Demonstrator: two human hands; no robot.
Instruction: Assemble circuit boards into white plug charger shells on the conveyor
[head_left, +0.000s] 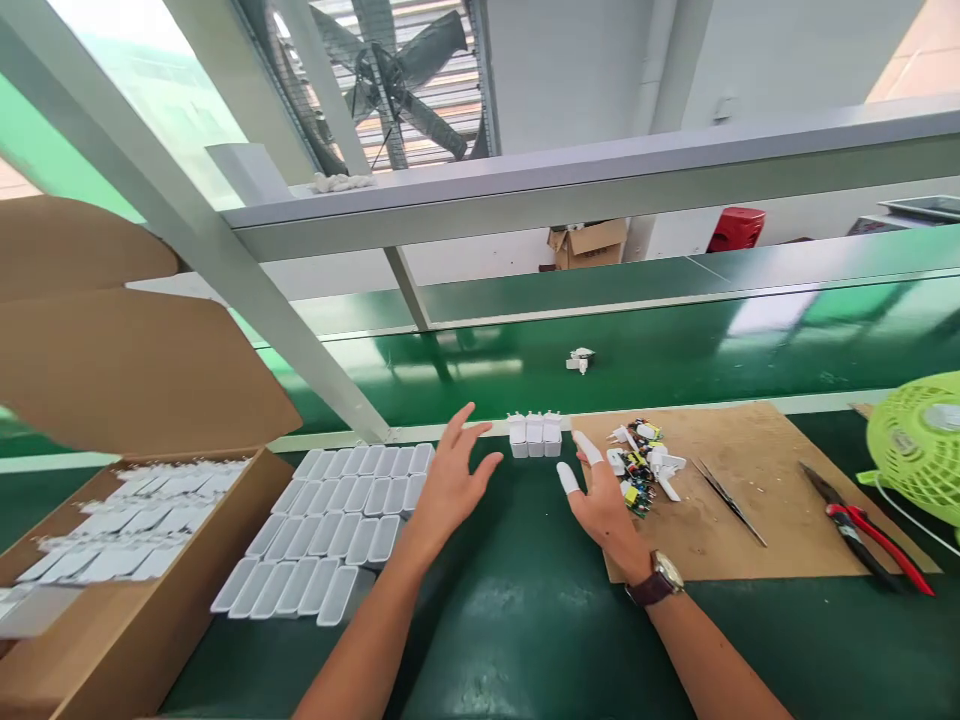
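Just left of the brown sheet (720,545)'s far-left corner, three white adapters (535,437) line the worktop (495,630), long axes crosswise to their row, prongs farthest. The left hand (456,478), left of the sheet, and right hand (609,510), by its left edge, spread empty grips.

A large wall fan (379,72) with broad dark blades is located at upper left of center, behind the crossbeam (600,168). A white bundle (343,183) rests on the crossbeam. To the right, a vertical pipe (657,60) runs along the wall (570,70). Below the crossbeam, in the background, are an open cardboard box (598,240) and a red object (736,229). A lime-green fan (904,440) with a mesh guard and white cable stands at the right edge.
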